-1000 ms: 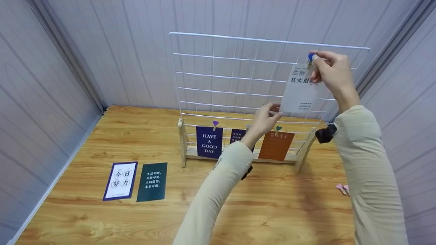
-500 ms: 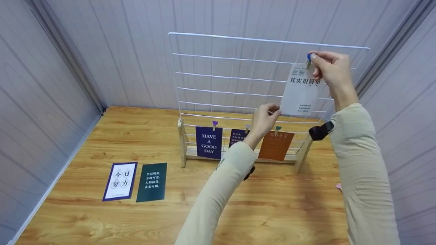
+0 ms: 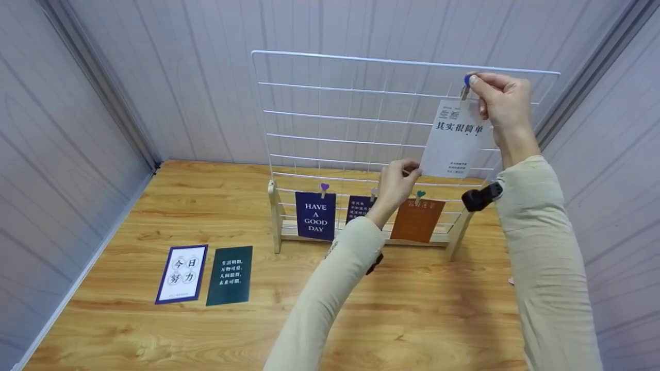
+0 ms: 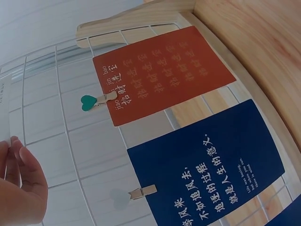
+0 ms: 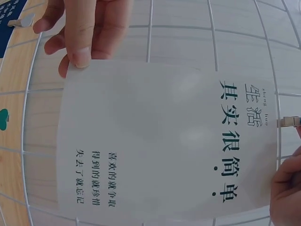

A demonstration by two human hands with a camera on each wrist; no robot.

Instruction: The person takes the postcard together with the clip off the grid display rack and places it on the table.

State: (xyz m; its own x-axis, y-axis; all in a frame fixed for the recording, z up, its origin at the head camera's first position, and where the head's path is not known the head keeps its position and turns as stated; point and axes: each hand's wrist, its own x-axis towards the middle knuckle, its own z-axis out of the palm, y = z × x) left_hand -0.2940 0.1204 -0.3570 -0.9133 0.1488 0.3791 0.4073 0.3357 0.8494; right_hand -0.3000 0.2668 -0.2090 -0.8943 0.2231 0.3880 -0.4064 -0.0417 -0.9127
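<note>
A white card (image 3: 451, 147) with dark Chinese characters stands in front of the upper right of the white wire grid (image 3: 330, 120). My left hand (image 3: 397, 183) pinches its lower left corner between thumb and fingers. My right hand (image 3: 508, 105) pinches the blue head of a small wooden clothespin (image 3: 465, 93). In the right wrist view, the clothespin's tip meets the card's top edge; whether it bites the card or a wire I cannot tell. The right fingers are partly cut off there.
Lower on the grid, clothespins hold a "HAVE A GOOD DAY" card (image 3: 315, 216), a blue card (image 4: 207, 165) and an orange card (image 4: 162, 75). A purple-bordered card (image 3: 181, 274) and a green card (image 3: 230, 275) lie on the table (image 3: 129, 340) at left.
The white card has shifted slightly down and left with my left hand. The clothespin has tilted and risen a little, and overlaps the card's top less than before.
</note>
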